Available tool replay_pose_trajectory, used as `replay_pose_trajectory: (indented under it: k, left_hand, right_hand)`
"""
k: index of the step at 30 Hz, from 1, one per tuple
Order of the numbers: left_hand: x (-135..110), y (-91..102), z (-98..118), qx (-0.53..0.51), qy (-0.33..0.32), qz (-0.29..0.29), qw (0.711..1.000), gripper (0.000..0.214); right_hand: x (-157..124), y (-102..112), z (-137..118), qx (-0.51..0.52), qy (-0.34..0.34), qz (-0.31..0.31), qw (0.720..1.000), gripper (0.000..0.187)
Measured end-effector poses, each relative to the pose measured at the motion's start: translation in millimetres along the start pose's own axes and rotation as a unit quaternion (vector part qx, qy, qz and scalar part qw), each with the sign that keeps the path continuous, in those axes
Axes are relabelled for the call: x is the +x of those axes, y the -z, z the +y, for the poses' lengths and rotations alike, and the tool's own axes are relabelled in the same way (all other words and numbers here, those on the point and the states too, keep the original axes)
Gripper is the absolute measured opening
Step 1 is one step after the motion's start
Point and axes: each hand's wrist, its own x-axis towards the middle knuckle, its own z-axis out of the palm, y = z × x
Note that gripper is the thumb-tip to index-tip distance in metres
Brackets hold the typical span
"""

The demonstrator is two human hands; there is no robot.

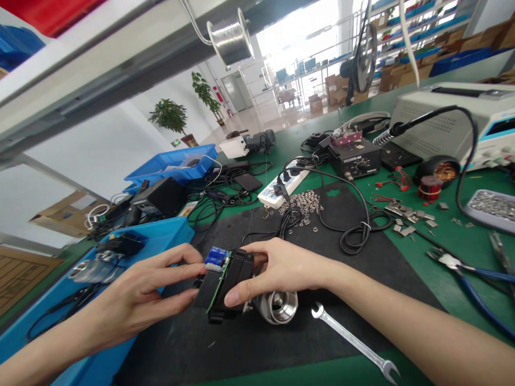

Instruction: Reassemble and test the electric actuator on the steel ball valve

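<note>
A black housing [237, 273] with a green circuit board [223, 276] and blue terminal blocks [216, 256] on its side is held tilted above the black mat. It appears to be joined to a metal valve body [279, 307] behind it, whose round threaded opening faces me. My right hand [269, 268] wraps round the housing, thumb on the near face and fingers over the top. From the left, the fingers and thumb of my left hand [161, 284] close on the board side near the terminals; their exact contact is partly hidden. An open-end wrench [354, 340] lies right of the valve.
A blue tray [161, 236] holding metal and black parts stands on the left. Small metal rings [303, 206] lie beyond the mat's middle, near a white power strip [284, 182]. Pliers [462, 268], a soldering station [356, 158] and looped black cables [358, 236] are on the right.
</note>
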Motion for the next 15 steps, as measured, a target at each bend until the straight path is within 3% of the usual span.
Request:
replay_pose_trajectory:
  k: [15]
  left_hand:
    - [0, 1.6, 17, -0.022, 0.07, -0.017, 0.997, 0.028]
  right_hand:
    - [2, -6, -1, 0.058, -0.006, -0.029, 0.998, 0.058]
